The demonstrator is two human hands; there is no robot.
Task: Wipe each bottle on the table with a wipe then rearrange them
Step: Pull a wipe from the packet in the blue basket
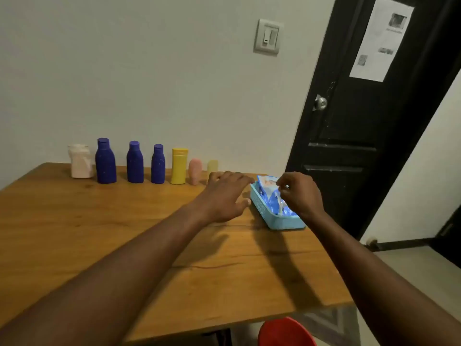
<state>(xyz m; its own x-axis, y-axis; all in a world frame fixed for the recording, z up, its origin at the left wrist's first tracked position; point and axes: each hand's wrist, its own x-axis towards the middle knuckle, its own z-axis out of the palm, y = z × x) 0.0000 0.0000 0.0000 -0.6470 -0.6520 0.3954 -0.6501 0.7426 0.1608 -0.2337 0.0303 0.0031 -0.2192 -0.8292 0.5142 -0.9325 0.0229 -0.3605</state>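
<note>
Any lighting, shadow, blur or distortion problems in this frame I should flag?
Head view: dim, warm light; soft arm shadows fall across the brown wooden table; the wide lens tilts the black panelled door; the yellow plastic bottle looks soft; the right hand is smeared, its grip on the blue wipe packet unclear.

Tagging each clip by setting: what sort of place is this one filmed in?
Probably a room in a home: a wooden table holding toiletry-style bottles and a wipe pack, a wall light switch, and a black panelled door with a round knob.
</note>
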